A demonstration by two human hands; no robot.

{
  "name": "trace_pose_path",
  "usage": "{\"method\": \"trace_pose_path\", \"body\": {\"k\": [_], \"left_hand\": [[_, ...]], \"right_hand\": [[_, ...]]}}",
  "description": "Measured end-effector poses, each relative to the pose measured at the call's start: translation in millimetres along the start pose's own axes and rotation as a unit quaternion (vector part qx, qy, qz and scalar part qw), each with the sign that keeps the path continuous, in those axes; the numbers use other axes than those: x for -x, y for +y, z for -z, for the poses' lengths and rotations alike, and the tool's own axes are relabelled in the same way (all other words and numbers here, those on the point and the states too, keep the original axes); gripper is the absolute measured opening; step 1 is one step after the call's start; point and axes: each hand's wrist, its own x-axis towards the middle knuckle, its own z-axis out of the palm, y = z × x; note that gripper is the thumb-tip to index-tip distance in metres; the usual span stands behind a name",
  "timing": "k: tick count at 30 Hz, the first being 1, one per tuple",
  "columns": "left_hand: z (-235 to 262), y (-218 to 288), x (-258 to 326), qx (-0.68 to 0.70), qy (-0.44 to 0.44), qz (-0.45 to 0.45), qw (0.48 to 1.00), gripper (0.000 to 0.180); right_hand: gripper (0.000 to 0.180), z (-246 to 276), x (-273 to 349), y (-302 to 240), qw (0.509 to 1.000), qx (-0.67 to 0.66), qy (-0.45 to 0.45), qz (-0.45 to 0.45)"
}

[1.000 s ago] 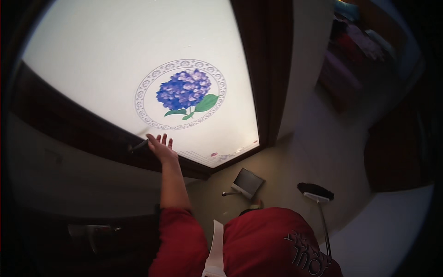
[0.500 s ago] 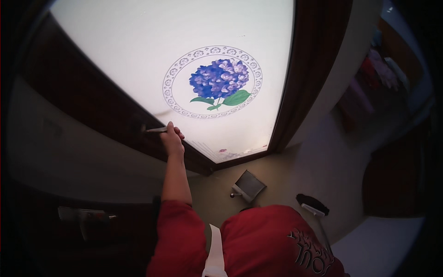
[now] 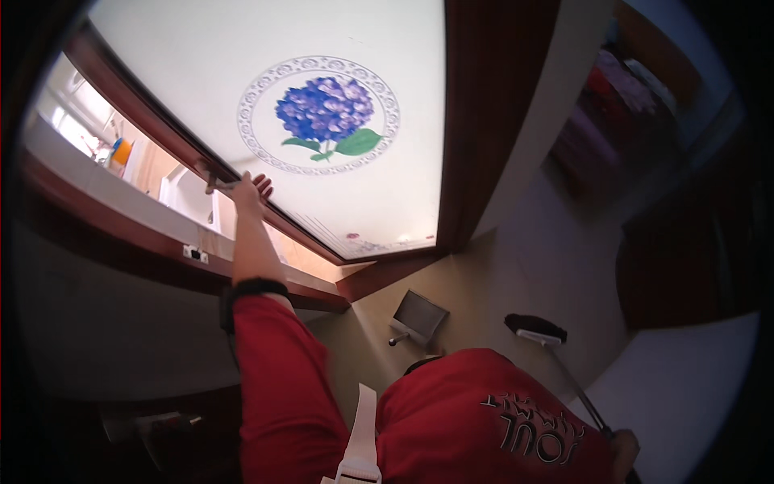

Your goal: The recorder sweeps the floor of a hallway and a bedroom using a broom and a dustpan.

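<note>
Sliding open now: the door (image 3: 347,105) has shifted right since half a second ago, and a gap shows along its left edge where a bright room (image 3: 137,173) comes into view. Nearest the camera, a red shirt (image 3: 476,419) fills the lower frame, with a white strap (image 3: 361,440) running down it. At the bottom right the right hand (image 3: 622,452) sits at the picture's rim, closed around the top of a broom handle (image 3: 582,403); how tightly the fingers clench I cannot tell, they are half cut off. That handle runs down to a black broom head (image 3: 536,327) resting on the beige floor (image 3: 484,274). Just beside it, to the left, a grey dustpan (image 3: 418,316) lies flat on the floor, apart from the broom. Up the red sleeve (image 3: 274,371) goes, past a dark wristband (image 3: 254,289), to the left hand (image 3: 242,192), fingers curled round the small metal handle (image 3: 211,179) on the door's dark wooden frame. The door's white frosted panel carries a blue flower (image 3: 326,109) with green leaves inside a patterned ring. Beyond the gap, an orange thing (image 3: 121,152) stands in the far room, too small to make out.
</note>
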Motion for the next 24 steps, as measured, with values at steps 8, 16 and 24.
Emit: {"method": "trace_pose_path", "body": {"k": [8, 16, 24], "left_hand": [[-99, -73, 30, -0.338, 0.002, -0.377, 0.863, 0.059], [-146, -58, 174, -0.201, -0.176, -0.258, 0.928, 0.059], [-53, -145, 173, -0.183, -0.225, -0.211, 0.934, 0.063]], "right_hand": [[0.029, -139, -66, 45, 0.997, -0.064, -0.019, -0.036], [0.02, -304, -1, 27, 0.978, -0.206, 0.017, -0.005], [0.023, -359, 89, -34, 0.977, -0.185, 0.108, -0.024]]}}
